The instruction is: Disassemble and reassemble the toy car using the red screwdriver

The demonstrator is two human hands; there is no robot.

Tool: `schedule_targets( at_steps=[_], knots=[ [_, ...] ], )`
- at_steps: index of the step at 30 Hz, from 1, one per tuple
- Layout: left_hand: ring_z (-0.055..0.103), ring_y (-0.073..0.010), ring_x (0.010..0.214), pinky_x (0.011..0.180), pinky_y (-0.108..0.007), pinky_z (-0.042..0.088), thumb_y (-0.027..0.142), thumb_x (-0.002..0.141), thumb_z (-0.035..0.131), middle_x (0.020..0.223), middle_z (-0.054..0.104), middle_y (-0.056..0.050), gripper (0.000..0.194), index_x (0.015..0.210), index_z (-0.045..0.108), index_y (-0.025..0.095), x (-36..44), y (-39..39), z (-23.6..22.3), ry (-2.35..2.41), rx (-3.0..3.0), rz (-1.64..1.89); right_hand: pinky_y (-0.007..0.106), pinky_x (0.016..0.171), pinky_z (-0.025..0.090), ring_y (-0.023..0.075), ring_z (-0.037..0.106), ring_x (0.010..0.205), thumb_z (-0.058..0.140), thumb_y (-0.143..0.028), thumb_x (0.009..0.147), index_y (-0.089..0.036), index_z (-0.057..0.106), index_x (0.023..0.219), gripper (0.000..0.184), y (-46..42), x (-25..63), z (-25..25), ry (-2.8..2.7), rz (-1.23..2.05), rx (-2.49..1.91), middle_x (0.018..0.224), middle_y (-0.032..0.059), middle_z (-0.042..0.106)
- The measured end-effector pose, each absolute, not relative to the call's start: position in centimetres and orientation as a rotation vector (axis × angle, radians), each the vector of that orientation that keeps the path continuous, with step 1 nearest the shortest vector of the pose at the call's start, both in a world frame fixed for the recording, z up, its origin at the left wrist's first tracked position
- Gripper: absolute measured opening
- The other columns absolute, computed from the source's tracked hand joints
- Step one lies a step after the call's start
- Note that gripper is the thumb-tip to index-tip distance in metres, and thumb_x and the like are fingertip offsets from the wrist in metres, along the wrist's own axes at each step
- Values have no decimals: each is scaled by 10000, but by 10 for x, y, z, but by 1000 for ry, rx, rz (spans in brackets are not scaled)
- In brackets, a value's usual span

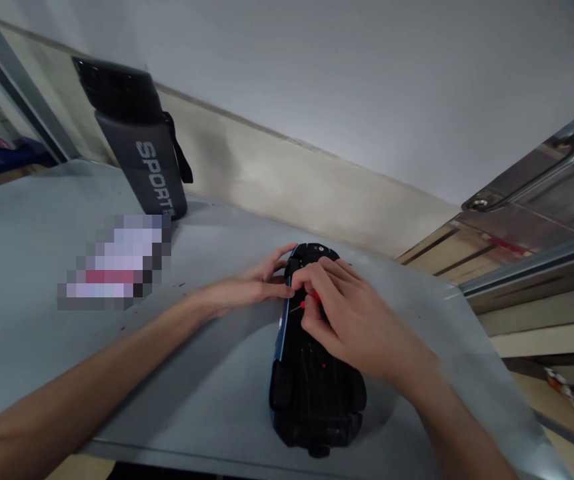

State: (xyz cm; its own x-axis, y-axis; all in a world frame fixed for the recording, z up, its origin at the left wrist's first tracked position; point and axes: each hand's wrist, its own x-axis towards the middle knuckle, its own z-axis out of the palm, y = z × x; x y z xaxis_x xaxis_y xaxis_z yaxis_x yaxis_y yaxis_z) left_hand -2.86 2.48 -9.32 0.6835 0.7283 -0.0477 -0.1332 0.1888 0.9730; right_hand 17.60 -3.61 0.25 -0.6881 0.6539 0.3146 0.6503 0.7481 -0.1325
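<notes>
A toy car (317, 393) lies upside down on the grey table, its black underside facing up and a strip of blue body showing along its left edge. My left hand (267, 280) grips the car's left side near the far wheel, with thumb and fingers against it. Over the middle of the underside, my right hand (351, 313) is closed in a pinch on a small red thing (303, 305). A thin light line sticks out by it, and the fingers hide most of its shape.
A dark bottle (141, 147) marked SPORT stands at the back left by the wall. Before it lies a blurred-out phone-like slab (117, 263). The grey table (227, 400) ends at a front edge; a metal handle (537, 177) and shelving are at right.
</notes>
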Motion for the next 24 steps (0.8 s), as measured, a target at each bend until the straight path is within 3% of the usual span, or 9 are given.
schedule_targets(
  at_steps=[4, 7, 11, 15, 19, 24],
  knots=[
    [439, -354, 1509, 1237, -541, 347, 278, 913, 756, 1557, 538, -56, 959, 1691, 208, 399, -29, 25, -93, 609, 1232, 664, 377, 810, 504, 222, 661, 862, 398, -168, 1076, -231, 517, 1039, 140, -36, 173, -1, -2518, 67, -1096, 880, 32, 704],
    [455, -342, 1503, 1225, -507, 367, 264, 927, 743, 1545, 550, -35, 944, 1691, 209, 414, -29, 25, -93, 610, 1234, 654, 373, 822, 519, 227, 676, 907, 445, -141, 1025, -225, 522, 1084, 127, -37, 172, -2, -2505, 116, -1069, 922, 41, 709],
    [454, -315, 1510, 1222, -496, 373, 249, 930, 742, 1625, 474, -62, 919, 1680, 238, 417, -29, 26, -96, 582, 1236, 673, 377, 782, 515, 224, 680, 829, 437, -209, 1075, -227, 542, 1026, 117, -36, 174, -1, -2441, 94, -1189, 892, 42, 711],
    [462, -315, 1495, 1228, -519, 352, 273, 923, 753, 1596, 510, -76, 935, 1685, 227, 408, -28, 27, -98, 573, 1233, 675, 386, 849, 515, 232, 669, 946, 424, -143, 1052, -223, 533, 1048, 136, -37, 174, 0, -2514, 127, -1064, 954, 53, 714],
    [529, -324, 1415, 1209, -549, 362, 304, 910, 770, 1583, 513, -76, 959, 1686, 217, 417, -29, 26, -96, 598, 1241, 658, 392, 823, 509, 227, 659, 878, 418, -210, 1105, -226, 526, 1015, 141, -38, 173, 0, -2502, 69, -1102, 904, 45, 706],
    [490, -330, 1456, 1194, -510, 394, 285, 901, 768, 1544, 530, -47, 943, 1674, 248, 432, -28, 25, -92, 611, 1225, 661, 400, 859, 511, 238, 662, 950, 432, -184, 1079, -226, 517, 1065, 96, -38, 175, 0, -2525, 109, -1068, 969, 59, 715]
  ],
)
